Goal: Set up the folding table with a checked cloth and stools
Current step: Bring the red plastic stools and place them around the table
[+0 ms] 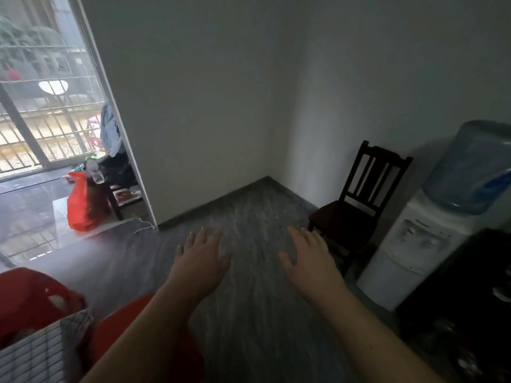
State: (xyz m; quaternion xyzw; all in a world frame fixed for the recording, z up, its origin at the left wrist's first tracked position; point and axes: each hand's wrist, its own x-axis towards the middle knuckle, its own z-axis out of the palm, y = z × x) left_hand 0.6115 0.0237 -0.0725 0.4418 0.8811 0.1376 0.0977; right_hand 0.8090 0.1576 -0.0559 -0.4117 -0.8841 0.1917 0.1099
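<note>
Interior was dim overall. Daylight entered through the glazed balcony door (pixel 41 120) at 10 o'clock, where the outside view was overexposed and hazy. A pale sheen lay on the floor (pixel 116 252) toward 9 o'clock. The walls (pixel 207 92) darkened toward 2 o'clock. The wooden chair (pixel 359 205) at 3 o'clock was near-black. Motion blur streaked the floor and softened the left hand (pixel 201 261) and right hand (pixel 309 261); wide-angle bending was evident at the edges

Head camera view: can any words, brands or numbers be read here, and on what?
No text here can be read.
Water dispenser: a small dark brand mark on its front, too blurred to read.
Water bottle: the blue label shows no legible letters.
</note>
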